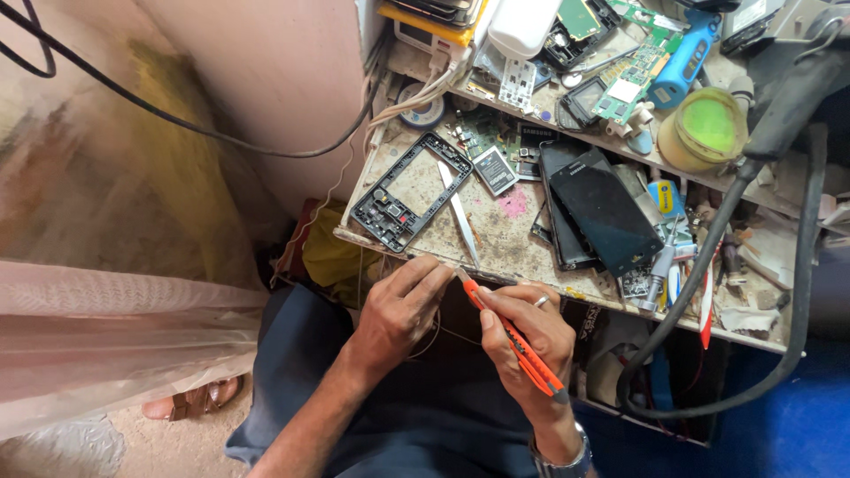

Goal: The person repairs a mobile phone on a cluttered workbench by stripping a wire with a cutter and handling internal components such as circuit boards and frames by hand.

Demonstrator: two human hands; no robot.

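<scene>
My right hand (528, 336) grips an orange utility knife (513, 341), its tip pointing up-left toward my left hand. My left hand (403, 310) pinches a thin pale wire (436, 326) at its fingertips, right by the blade tip; the wire loops down between the two hands. Both hands hover over my lap, just below the front edge of a cluttered workbench (505, 243).
On the bench lie a black phone frame (409, 190), metal tweezers (460, 217), a small battery (494, 170), two dark phone screens (602, 212), circuit boards (633, 66), a green-lidded jar (704, 128) and a thick black cable (708, 257). A pink curtain (115, 327) hangs left.
</scene>
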